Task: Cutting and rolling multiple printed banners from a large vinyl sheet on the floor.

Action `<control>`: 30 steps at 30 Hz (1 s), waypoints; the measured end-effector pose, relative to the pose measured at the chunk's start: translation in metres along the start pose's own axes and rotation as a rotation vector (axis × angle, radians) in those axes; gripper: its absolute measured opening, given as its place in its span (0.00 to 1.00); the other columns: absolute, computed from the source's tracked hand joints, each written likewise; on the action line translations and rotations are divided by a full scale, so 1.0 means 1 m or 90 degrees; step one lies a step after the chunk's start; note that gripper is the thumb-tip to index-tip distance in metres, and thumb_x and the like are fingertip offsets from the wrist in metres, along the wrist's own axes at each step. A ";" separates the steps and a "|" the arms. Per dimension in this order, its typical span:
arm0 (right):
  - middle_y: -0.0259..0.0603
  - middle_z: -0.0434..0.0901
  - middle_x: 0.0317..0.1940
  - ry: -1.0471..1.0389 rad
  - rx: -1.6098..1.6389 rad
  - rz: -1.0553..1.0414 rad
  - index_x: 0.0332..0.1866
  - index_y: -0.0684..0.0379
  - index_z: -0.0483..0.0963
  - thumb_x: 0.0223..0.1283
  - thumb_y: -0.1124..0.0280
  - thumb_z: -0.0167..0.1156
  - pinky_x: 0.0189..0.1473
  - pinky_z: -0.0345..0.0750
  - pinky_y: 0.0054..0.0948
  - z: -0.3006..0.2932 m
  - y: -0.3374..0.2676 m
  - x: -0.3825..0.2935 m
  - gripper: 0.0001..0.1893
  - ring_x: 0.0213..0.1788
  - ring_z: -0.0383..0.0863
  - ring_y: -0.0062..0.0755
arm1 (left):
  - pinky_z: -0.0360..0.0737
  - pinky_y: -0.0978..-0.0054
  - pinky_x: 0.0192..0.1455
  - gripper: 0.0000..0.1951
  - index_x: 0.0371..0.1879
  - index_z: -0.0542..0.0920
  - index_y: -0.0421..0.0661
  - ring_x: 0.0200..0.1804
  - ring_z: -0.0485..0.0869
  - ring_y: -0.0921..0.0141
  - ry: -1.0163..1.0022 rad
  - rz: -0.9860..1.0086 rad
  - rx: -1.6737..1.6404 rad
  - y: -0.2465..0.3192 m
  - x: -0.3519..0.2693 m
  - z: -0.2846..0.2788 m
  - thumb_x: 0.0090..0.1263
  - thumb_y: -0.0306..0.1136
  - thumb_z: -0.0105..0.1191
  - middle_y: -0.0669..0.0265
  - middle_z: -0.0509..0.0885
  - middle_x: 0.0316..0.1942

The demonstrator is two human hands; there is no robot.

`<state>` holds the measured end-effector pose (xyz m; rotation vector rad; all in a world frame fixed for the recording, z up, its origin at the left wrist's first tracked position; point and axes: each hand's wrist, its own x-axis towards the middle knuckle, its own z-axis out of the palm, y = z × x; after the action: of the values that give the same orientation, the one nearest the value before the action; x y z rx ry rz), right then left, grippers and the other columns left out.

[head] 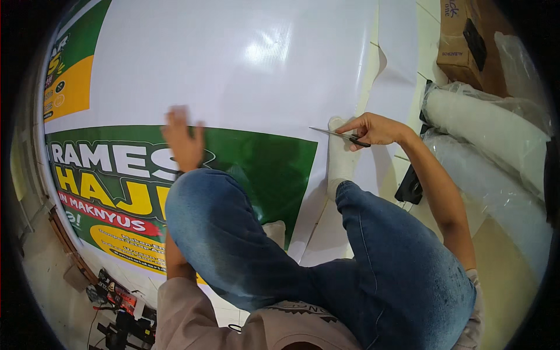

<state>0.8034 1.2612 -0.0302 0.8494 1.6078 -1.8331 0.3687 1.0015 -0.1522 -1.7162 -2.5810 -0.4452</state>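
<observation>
A pair of scissors with black handles [324, 130] is in my right hand [379, 128], blades pointing left over the white margin of a printed vinyl banner [280, 170]. Beneath that hand is my right foot in a white sock [340, 159], standing by the banner's right edge. My left hand [184, 142], blurred, is spread with nothing in it at the line where the green print meets the white sheet [210, 65]. Whether its palm touches the sheet I cannot tell. Large lettering covers the banner's left part, and my left knee hides some of it.
Plastic-wrapped rolls [485, 127] lie at the right beside a cardboard box [457, 48]. A loose white strip [396, 57] runs along the sheet's right side. Tools and cables [120, 302] are on the floor at lower left, near wooden strips [72, 245].
</observation>
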 end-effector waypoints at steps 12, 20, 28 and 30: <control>0.22 0.55 0.19 -0.042 0.001 -0.090 0.70 0.52 0.75 0.60 0.66 0.74 0.30 0.59 0.21 0.036 -0.067 0.115 0.32 0.24 0.55 0.16 | 0.47 0.48 0.81 0.48 0.80 0.58 0.50 0.82 0.51 0.53 0.001 -0.560 0.156 -0.246 0.053 -0.036 0.70 0.76 0.33 0.52 0.54 0.81; 0.19 0.58 0.16 -0.065 0.059 -0.144 0.70 0.58 0.73 0.62 0.61 0.74 0.24 0.53 0.22 0.067 -0.143 0.209 0.32 0.20 0.53 0.13 | 0.49 0.48 0.80 0.47 0.79 0.60 0.50 0.81 0.54 0.55 0.056 -0.553 0.175 -0.235 0.052 -0.033 0.71 0.75 0.35 0.54 0.58 0.80; 0.19 0.58 0.15 -0.073 -0.019 -0.197 0.71 0.60 0.72 0.62 0.59 0.73 0.23 0.52 0.22 0.092 -0.227 0.291 0.33 0.18 0.53 0.12 | 0.45 0.49 0.81 0.46 0.79 0.62 0.49 0.82 0.53 0.55 0.094 -0.574 0.122 -0.223 0.055 -0.041 0.70 0.72 0.41 0.54 0.57 0.81; 0.19 0.58 0.16 -0.076 -0.029 -0.203 0.71 0.60 0.72 0.63 0.59 0.73 0.23 0.52 0.22 0.100 -0.247 0.307 0.33 0.18 0.53 0.12 | 0.44 0.49 0.82 0.46 0.79 0.62 0.49 0.82 0.53 0.55 0.090 -0.577 0.118 -0.221 0.055 -0.044 0.70 0.71 0.42 0.54 0.56 0.81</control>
<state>0.4076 1.1952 -0.0973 0.4730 1.7796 -2.0093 0.1401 0.9617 -0.1513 -0.3621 -3.0114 -0.2833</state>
